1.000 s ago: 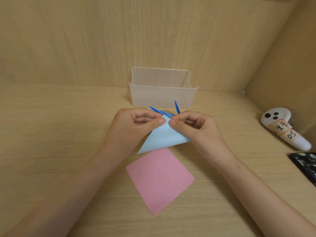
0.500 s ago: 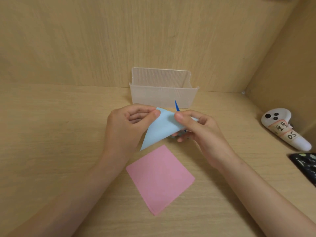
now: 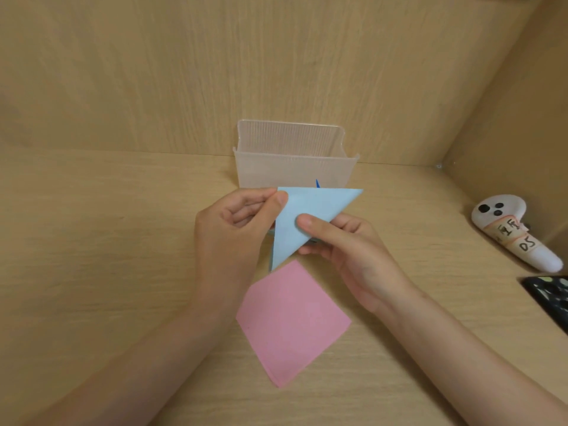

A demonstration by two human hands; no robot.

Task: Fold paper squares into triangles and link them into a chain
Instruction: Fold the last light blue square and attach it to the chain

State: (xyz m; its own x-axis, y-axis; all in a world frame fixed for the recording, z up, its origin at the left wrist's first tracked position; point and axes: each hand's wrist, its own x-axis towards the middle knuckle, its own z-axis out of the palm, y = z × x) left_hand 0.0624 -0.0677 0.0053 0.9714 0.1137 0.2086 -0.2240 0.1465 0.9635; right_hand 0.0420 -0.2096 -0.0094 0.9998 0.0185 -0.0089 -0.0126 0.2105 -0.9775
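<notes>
A light blue paper triangle [image 3: 307,210] is held up above the wooden desk. My left hand [image 3: 236,229] pinches its upper left corner between thumb and fingers. My right hand [image 3: 347,244] pinches its lower right side, thumb on the front face and fingers behind. A thin dark blue paper tip [image 3: 317,183] pokes up behind the triangle's top edge; the rest of it is hidden. A flat pink paper square [image 3: 292,321] lies on the desk just below the hands, turned like a diamond.
A translucent ribbed plastic box [image 3: 292,155] stands behind the hands against the back wall. At the right lie a white controller [image 3: 516,232] with a handwritten label and a black object [image 3: 550,299] at the frame edge. A wooden side wall closes the right.
The blue triangle has been raised and turned, so its long top edge now runs level and it faces me fully. My hands have spread apart along it. The pink square has not moved.
</notes>
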